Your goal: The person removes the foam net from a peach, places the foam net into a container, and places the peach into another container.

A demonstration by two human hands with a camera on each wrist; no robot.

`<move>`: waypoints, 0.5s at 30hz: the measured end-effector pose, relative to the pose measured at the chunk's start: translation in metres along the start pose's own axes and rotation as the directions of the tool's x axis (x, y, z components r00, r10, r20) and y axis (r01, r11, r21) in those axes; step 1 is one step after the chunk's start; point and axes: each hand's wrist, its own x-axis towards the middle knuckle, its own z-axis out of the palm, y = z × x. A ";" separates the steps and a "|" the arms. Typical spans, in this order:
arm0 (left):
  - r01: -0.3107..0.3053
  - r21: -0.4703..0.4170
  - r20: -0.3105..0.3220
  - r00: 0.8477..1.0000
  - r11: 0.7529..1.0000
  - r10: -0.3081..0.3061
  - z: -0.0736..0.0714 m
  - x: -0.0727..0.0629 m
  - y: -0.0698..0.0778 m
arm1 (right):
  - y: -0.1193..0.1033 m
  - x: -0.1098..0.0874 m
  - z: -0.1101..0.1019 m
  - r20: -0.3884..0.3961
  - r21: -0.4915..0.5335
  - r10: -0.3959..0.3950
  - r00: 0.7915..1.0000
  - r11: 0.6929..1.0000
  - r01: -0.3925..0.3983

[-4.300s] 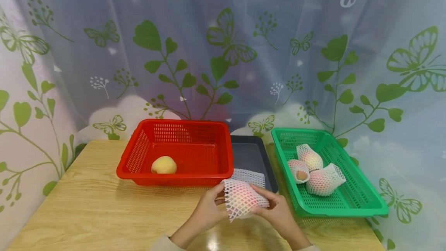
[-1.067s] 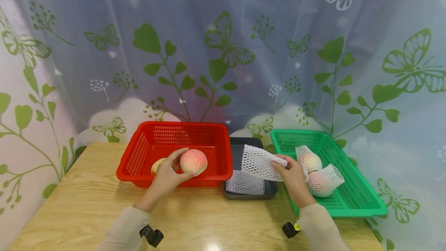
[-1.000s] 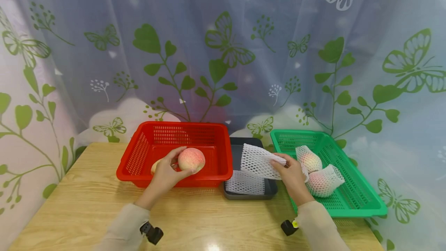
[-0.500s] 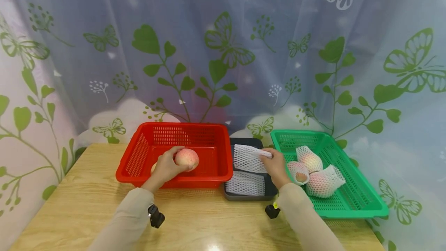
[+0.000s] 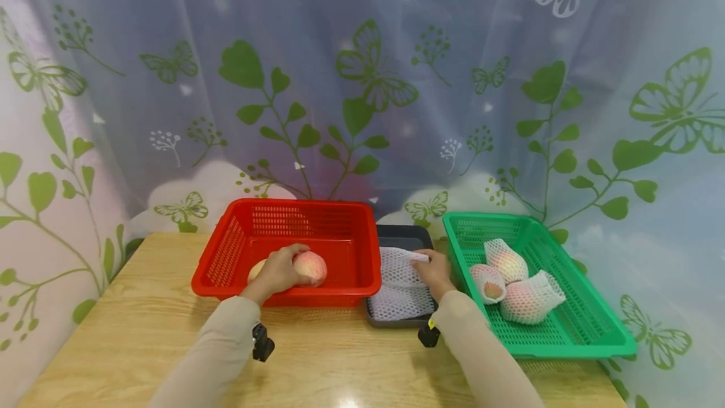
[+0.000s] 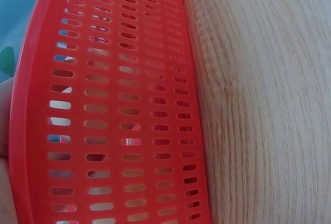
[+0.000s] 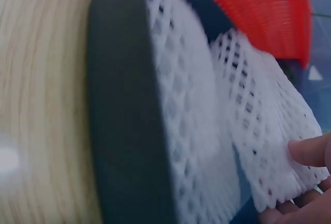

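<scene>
In the head view my left hand [image 5: 279,271] reaches over the front rim of the red basket [image 5: 340,294] and holds a bare pink-and-yellow peach [image 5: 313,267] low inside it. A yellowish peach [image 5: 256,269] lies partly hidden behind that hand. My right hand [image 5: 435,271] pinches one end of a white foam net sleeve [image 5: 396,259] over the dark tray [image 5: 404,235]. Beneath and nearer me, another foam net [image 5: 399,306] lies flat in the tray. The right wrist view shows thumb and fingers on the flattened sleeve [image 7: 258,125]. In the left wrist view, the basket wall [image 6: 114,97] hides the peach.
On the right stands a green basket [image 5: 566,351] holding three net-wrapped peaches [image 5: 527,301]. The tray sits between both baskets on a wooden table [image 5: 340,357]. A patterned curtain [image 5: 317,112] hangs behind.
Earlier both hands held a peach in its net; later the peach is bare in the left hand. Since then the left hand has lowered it into the red basket, the right the sleeve to the tray.
</scene>
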 end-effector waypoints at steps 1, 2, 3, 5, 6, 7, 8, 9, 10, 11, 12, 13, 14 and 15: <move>0.003 -0.002 0.013 1.000 1.000 -0.003 0.000 0.000 0.000 | 0.002 0.001 0.001 0.011 0.004 -0.005 1.000 1.000 0.005; 0.006 -0.005 0.028 1.000 1.000 -0.006 0.000 0.001 0.000 | 0.004 0.001 0.002 0.021 0.006 -0.009 1.000 1.000 0.009; 0.014 -0.008 0.044 0.999 1.000 -0.014 0.000 0.001 0.000 | 0.007 0.001 0.002 0.030 0.008 -0.018 0.999 1.000 0.017; 0.020 -0.002 0.069 0.997 1.000 -0.020 0.000 0.001 0.000 | 0.010 0.001 0.004 0.045 0.015 -0.018 0.999 1.000 0.017; 0.026 0.002 0.078 0.997 1.000 -0.026 0.000 0.002 0.000 | 0.012 0.001 0.005 0.048 0.016 -0.018 0.999 1.000 0.017; 0.033 0.006 0.085 0.996 0.999 -0.033 0.000 0.002 0.001 | 0.014 0.002 0.005 0.050 0.014 -0.018 0.999 1.000 0.018; 0.030 0.016 0.093 0.995 0.999 -0.031 0.000 0.002 0.001 | 0.017 0.002 0.006 0.051 0.011 -0.015 0.999 1.000 0.014; 0.028 0.023 0.098 0.995 0.999 -0.030 -0.001 0.002 0.001 | 0.019 0.003 0.007 0.051 0.005 -0.011 0.999 1.000 0.011; 0.022 0.026 0.103 0.994 0.999 -0.025 0.000 0.002 0.001 | 0.021 0.003 0.008 0.049 -0.001 -0.004 0.999 1.000 0.004; 0.022 0.025 0.105 0.994 0.999 -0.025 0.000 0.002 0.001 | 0.023 0.004 0.008 0.046 -0.007 -0.003 0.999 1.000 0.004; 0.024 0.020 0.109 0.994 1.000 -0.026 0.000 0.001 0.001 | 0.025 0.004 0.009 0.043 -0.013 -0.001 0.999 1.000 0.001; 0.020 0.017 0.112 0.993 1.000 -0.022 0.000 0.000 0.002 | 0.027 0.004 0.009 0.040 -0.020 -0.002 0.999 1.000 0.003; 0.023 0.011 0.114 0.993 1.000 -0.024 0.000 0.000 0.002 | 0.028 0.005 0.009 0.039 -0.026 0.000 0.999 1.000 0.001; 0.029 0.003 0.113 0.993 1.000 -0.029 0.001 -0.001 0.002 | 0.029 0.005 0.010 0.037 -0.032 -0.008 0.999 0.999 0.009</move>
